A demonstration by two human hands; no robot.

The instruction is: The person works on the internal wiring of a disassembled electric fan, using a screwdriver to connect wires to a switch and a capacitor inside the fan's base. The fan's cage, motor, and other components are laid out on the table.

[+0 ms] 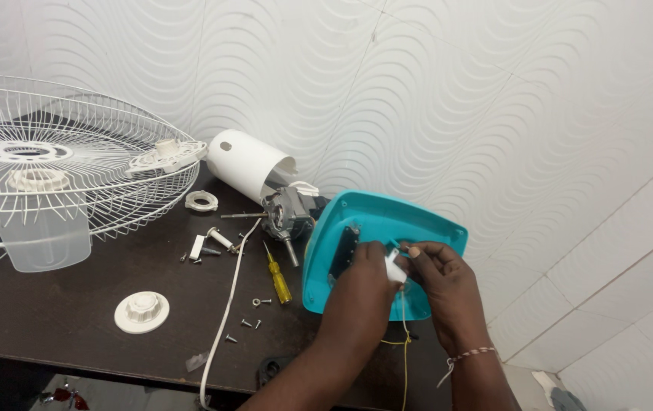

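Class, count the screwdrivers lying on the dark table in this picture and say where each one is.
1. A yellow-handled screwdriver lies on the table between the white cable and the teal fan base. Others may be hidden under the base or the hands.

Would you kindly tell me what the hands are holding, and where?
Both hands, left hand and right hand, pinch a small white part by its ends, over the teal fan base.

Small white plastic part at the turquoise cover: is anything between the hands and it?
Nothing visible. The left hand and the right hand both pinch the small white plastic part directly, over the turquoise plastic cover. The yellow-handled screwdriver lies apart on the dark table.
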